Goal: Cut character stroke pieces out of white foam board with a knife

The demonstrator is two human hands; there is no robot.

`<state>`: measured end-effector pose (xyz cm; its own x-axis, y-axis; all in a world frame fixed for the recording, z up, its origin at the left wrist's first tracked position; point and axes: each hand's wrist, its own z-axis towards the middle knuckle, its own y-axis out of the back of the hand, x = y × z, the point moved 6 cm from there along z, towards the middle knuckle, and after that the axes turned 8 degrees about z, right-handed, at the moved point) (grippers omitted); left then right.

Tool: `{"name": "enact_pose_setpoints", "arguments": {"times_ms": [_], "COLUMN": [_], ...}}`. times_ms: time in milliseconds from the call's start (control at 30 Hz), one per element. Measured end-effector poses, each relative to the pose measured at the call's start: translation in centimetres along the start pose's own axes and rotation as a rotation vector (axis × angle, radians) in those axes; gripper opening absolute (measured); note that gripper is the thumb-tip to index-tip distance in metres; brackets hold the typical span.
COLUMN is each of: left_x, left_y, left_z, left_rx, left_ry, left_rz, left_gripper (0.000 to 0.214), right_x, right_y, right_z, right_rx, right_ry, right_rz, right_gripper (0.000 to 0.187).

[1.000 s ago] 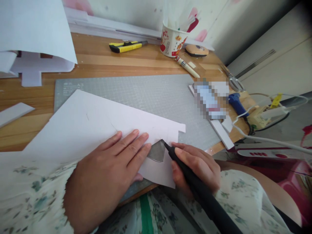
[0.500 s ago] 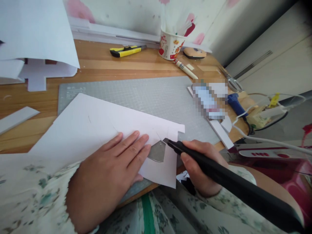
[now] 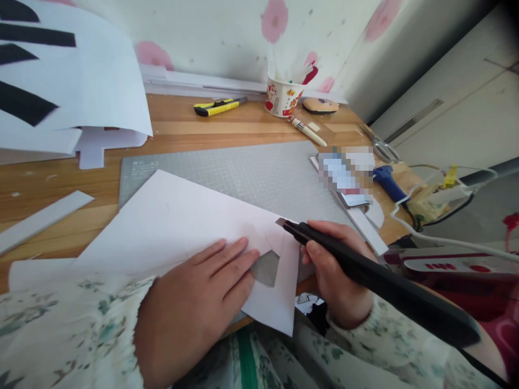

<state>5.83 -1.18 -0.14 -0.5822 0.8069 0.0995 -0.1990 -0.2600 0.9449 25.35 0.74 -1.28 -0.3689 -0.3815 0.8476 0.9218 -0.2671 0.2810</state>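
My left hand (image 3: 203, 302) lies flat on a large white paper sheet (image 3: 178, 216), fingers stretched out beside a cut-out hole (image 3: 268, 270). Grey cutting mat (image 3: 227, 167) shows through that hole and beyond the sheet. In my right hand (image 3: 343, 275) is a long black cutter knife (image 3: 377, 278), its handle pointing back to the lower right. Its short blade is over the sheet's right part, above the hole near the far edge; whether it touches the paper I cannot tell. Thin lines mark the sheet near the hole.
A yellow utility knife (image 3: 219, 106), a paper cup (image 3: 281, 97) of sticks and a pen (image 3: 308, 131) lie at the back. To the right are a blurred phone (image 3: 344, 178), scissors (image 3: 385, 148), a blue glue gun (image 3: 389, 183) and cables. White strips (image 3: 44, 221) lie left.
The blade has moved away from the hole's upper corner toward the sheet's far edge. My left hand stays flat on the paper. The camera view has shifted, showing more at the left.
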Motion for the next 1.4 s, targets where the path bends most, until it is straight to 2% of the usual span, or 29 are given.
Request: {"name": "enact_pose_setpoints", "arguments": {"times_ms": [133, 200, 267, 400, 467, 533, 700, 833, 900, 967, 1033, 1167, 1300, 1400], "left_x": [-0.1, -0.1, -0.2, -0.9, -1.3, -1.7, -2.2, -2.4, -2.6, -2.8, -2.9, -3.0, -2.8, -2.7], "left_y": [0.1, 0.0, -0.2, -0.4, -0.5, -0.6, -0.8, -1.3, -1.3, -1.2, -0.8, -0.3, -0.2, -0.3], "left_z": [0.1, 0.0, -0.1, -0.2, -0.1, 0.0, 0.2, 0.0, -0.1, -0.1, -0.1, 0.1, 0.2, 0.2], "left_rx": [0.001, 0.008, 0.020, 0.048, 0.067, 0.078, 0.101, 0.156, 0.145, 0.099, 0.026, -0.066, -0.067, -0.047], "left_ry": [-0.024, -0.023, -0.023, 0.007, 0.035, 0.062, 0.058, 0.032, 0.034, 0.047, 0.066, 0.096, 0.105, 0.112], "left_rz": [-0.019, -0.036, -0.046, 0.014, 0.036, 0.030, 0.005, 0.002, 0.028, 0.052, 0.060, 0.031, -0.013, -0.046], "left_gripper": [0.035, 0.032, 0.030, 0.025, 0.042, 0.059, 0.064, 0.064, 0.053, 0.036, 0.028, 0.027, 0.026, 0.029], "right_x": [-0.6, -0.7, -0.5, 0.0, 0.3, 0.7, 0.3, 0.8, 1.1, 1.1, 0.6, -0.8, -1.5, -1.2], "right_y": [-0.5, -0.5, -0.5, -1.8, -2.5, -3.0, -4.0, -5.0, -5.4, -5.5, -5.3, -5.2, -5.1, -5.1], "right_z": [1.0, 1.6, 2.2, 2.7, 2.8, 3.2, 4.9, 5.2, 5.1, 5.1, 5.6, 6.8, 7.5, 7.5], "right_rx": [-0.012, -0.033, -0.019, 0.230, 0.321, 0.344, 0.401, 0.467, 0.517, 0.512, 0.484, 0.483, 0.505, 0.542], "right_ry": [-0.112, -0.068, 0.035, 0.212, 0.243, 0.231, 0.091, 0.077, 0.072, 0.053, 0.047, 0.023, -0.046, -0.046], "right_rz": [0.073, 0.024, -0.097, -0.418, -0.528, -0.566, -0.544, -0.532, -0.554, -0.565, -0.509, -0.324, -0.220, -0.115], "right_gripper": [0.023, 0.024, 0.029, 0.044, 0.045, 0.044, 0.042, 0.045, 0.048, 0.048, 0.044, 0.036, 0.033, 0.036]}}
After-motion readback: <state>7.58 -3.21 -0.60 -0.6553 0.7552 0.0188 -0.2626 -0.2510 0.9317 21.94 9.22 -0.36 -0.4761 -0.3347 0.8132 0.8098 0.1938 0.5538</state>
